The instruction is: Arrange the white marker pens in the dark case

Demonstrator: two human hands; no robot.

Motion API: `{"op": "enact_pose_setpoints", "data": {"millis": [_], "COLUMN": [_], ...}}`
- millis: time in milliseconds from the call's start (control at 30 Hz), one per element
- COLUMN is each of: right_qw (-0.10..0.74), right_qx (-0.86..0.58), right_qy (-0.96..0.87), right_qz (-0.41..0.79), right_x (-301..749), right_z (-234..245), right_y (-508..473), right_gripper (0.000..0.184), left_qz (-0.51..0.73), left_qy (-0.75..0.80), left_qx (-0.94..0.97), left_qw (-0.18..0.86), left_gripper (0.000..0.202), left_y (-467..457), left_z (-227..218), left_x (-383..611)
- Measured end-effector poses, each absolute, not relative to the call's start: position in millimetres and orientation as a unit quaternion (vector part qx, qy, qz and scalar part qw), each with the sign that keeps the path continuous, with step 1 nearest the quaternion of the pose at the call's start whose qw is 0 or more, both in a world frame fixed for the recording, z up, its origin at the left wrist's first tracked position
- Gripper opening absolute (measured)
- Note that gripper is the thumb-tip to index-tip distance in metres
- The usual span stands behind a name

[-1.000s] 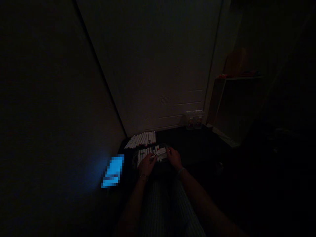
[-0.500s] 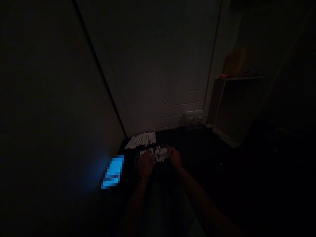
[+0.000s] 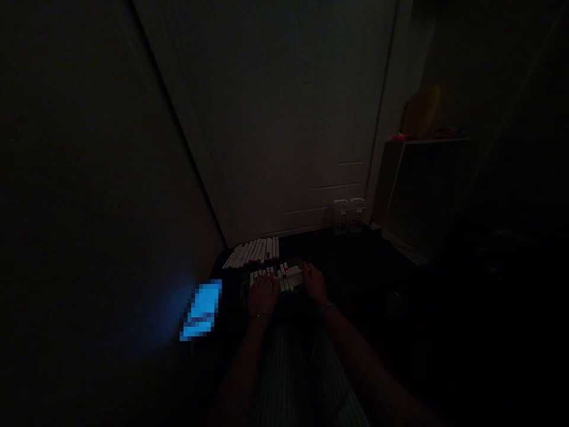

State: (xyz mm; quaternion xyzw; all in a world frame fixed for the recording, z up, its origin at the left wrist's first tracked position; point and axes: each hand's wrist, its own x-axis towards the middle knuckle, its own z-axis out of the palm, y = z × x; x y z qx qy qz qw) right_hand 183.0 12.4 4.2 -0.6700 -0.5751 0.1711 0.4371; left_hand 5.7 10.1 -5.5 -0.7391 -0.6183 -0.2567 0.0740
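A shallow case [image 3: 295, 275] lies on the dark table in front of me, with white markers [image 3: 285, 285] side by side in it. My left hand [image 3: 263, 295] rests on the markers at its left, fingers apart and laid over their ends. At the right end of the case, my right hand [image 3: 315, 286] has its fingers bent round the edge. Just behind, a slanting row of white markers with coloured ends [image 3: 254, 252] lies on the table. Dim light hides the finer detail of the fingers and the case's rim.
Two clear plastic containers [image 3: 349, 216] with labels stand against the wall at the table's back right. A glowing blue screen [image 3: 202, 309], pixelated, is at the left. Beyond the table's right end stands a cabinet [image 3: 418, 190] with an orange rounded object [image 3: 421, 112] on top.
The view has shifted slightly. My left hand's fingers have moved a little over the markers; my right hand stays at the case's right end.
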Motion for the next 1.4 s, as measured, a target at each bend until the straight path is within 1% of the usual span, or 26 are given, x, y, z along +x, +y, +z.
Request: {"op": "enact_pose_setpoints", "data": {"millis": [300, 467, 700, 867, 1067, 1233, 1400], "right_qw": [0.456, 0.459, 0.474, 0.481, 0.476, 0.512, 0.552], "right_qx": [-0.704, -0.69, -0.676, -0.678, -0.686, -0.672, -0.66], "right_qy": [-0.529, -0.553, -0.56, -0.554, -0.548, -0.531, -0.501], "right_qz": [0.127, 0.088, 0.069, 0.052, 0.053, 0.072, 0.091], "right_x": [185.6, 185.9, 185.7, 185.7, 185.8, 187.2, 187.4], "right_z": [1.4, -1.9, -5.8, -8.4, -10.7, -13.4, -14.2], "right_y": [14.7, 17.3, 20.3, 22.7, 24.7, 25.6, 26.2], "right_gripper": [0.047, 0.044, 0.041, 0.038, 0.033, 0.03, 0.026], "left_qz": [-0.26, -0.248, -0.314, -0.315, -0.301, -0.291, -0.294], "left_qy": [-0.601, -0.604, -0.56, -0.553, -0.548, -0.555, -0.551], "left_qx": [-0.752, -0.753, -0.758, -0.761, -0.767, -0.762, -0.765], "left_qw": [0.076, 0.082, 0.115, 0.13, 0.146, 0.164, 0.158], "left_gripper": [0.04, 0.038, 0.035, 0.034, 0.033, 0.033, 0.035], "left_y": [11.4, 12.9, 16.3, 14.7, 10.0, 7.2, 5.0], "left_z": [-9.3, -10.2, -15.3, -12.5, -7.3, -3.1, -0.2], "left_x": [5.4, 6.7, 5.6, 5.6, 7.1, 9.0, 10.5]}}
